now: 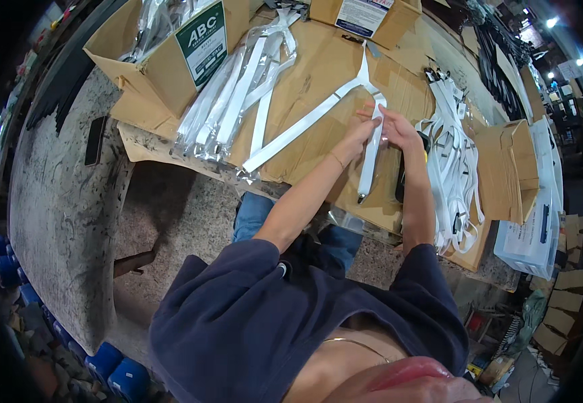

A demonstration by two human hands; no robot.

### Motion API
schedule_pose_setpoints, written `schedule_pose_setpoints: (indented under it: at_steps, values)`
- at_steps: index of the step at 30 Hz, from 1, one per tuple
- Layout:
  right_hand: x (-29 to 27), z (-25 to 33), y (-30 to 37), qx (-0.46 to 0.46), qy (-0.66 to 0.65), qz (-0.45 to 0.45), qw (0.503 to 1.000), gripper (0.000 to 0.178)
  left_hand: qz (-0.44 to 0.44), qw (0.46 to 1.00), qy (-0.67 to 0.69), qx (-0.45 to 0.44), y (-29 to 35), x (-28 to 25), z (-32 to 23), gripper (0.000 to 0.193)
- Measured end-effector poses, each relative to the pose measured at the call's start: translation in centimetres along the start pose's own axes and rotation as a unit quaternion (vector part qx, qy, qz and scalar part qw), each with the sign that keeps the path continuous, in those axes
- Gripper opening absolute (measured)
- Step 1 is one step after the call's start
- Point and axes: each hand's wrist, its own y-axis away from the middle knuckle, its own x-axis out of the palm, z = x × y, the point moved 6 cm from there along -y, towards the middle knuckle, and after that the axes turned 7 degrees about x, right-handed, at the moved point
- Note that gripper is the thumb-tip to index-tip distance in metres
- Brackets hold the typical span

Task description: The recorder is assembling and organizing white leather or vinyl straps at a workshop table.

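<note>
White Y-shaped suspenders [305, 127] lie spread over the cardboard-covered table in front of me. One strap slants down to the near left, its end in clear plastic; the other runs nearer my body. My left hand [360, 134] pinches this second strap partway down. Close beside it, my right hand [399, 127] has its thumb and fingers closed on the same strap. Below both hands the strap hangs down to a dark clip [361, 198]. Some fingertips are hidden behind the strap and each other.
Suspenders in clear plastic [231, 101] lie left of centre, beside a cardboard box [164, 87]. A pile of loose white suspenders [451, 154] lies on the right, near an open carton [506, 168] and a clear plastic bin [526, 242]. A dark phone [94, 141] rests on the left table.
</note>
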Motion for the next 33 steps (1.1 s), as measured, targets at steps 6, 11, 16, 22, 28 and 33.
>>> schedule_pose_setpoints:
  at_steps: [6, 11, 16, 22, 28, 33]
  values:
    - [-9.8, 0.9, -2.8, 0.069, 0.047, -0.214, 0.973, 0.041, 0.003, 0.996, -0.089, -0.030, 1.2, 1.1, 0.4, 0.018]
    - [-11.2, 1.2, -3.3, 0.093, 0.056, -0.263, 0.959, 0.039, -0.020, 0.997, -0.074, -0.030, 2.4, 0.6, 0.8, 0.017]
    - [-5.6, 1.6, -3.5, 0.062, 0.038, -0.083, 0.994, 0.045, 0.008, 0.998, -0.059, 0.023, 1.9, 0.5, -0.7, 0.021]
    - [-5.7, 3.1, -3.4, -0.008, 0.023, -0.076, 0.997, 0.048, -0.014, 0.992, -0.115, 0.041, 1.5, 2.5, -3.1, 0.023]
    - [-2.1, 2.3, -3.0, 0.047, 0.026, -0.002, 0.999, 0.047, -0.051, 0.998, -0.049, 0.007, -0.9, 0.2, -3.0, 0.022]
    - [-7.7, 2.7, -4.7, 0.095, 0.072, -0.167, 0.979, 0.036, -0.062, 0.990, -0.122, 0.022, -2.0, -0.3, -2.5, 0.019]
